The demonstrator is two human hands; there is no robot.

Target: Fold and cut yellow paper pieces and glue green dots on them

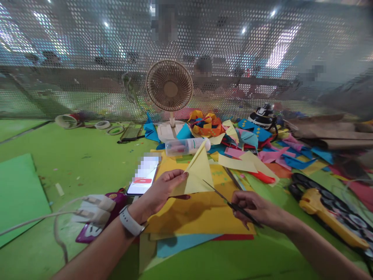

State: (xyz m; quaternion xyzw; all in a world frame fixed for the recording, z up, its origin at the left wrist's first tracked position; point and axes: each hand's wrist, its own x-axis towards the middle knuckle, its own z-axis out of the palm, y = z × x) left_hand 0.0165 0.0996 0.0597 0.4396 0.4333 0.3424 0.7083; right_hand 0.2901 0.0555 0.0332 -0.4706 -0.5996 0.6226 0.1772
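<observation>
My left hand (163, 190) pinches the lower left corner of a folded yellow paper triangle (197, 173) and holds it upright above an orange sheet (201, 214). A white watch sits on that wrist. My right hand (256, 210) is closed on a thin pair of scissors (225, 200). Their blades point up and left and reach the triangle's lower right edge.
A phone (143, 177) lies left of the paper. A small fan (169, 91) stands at the back before a perforated metal screen. A clear bottle (186, 146) lies on its side, with heaps of coloured paper (262, 151) to the right, a yellow tool (329, 212) and white plugs (93, 208).
</observation>
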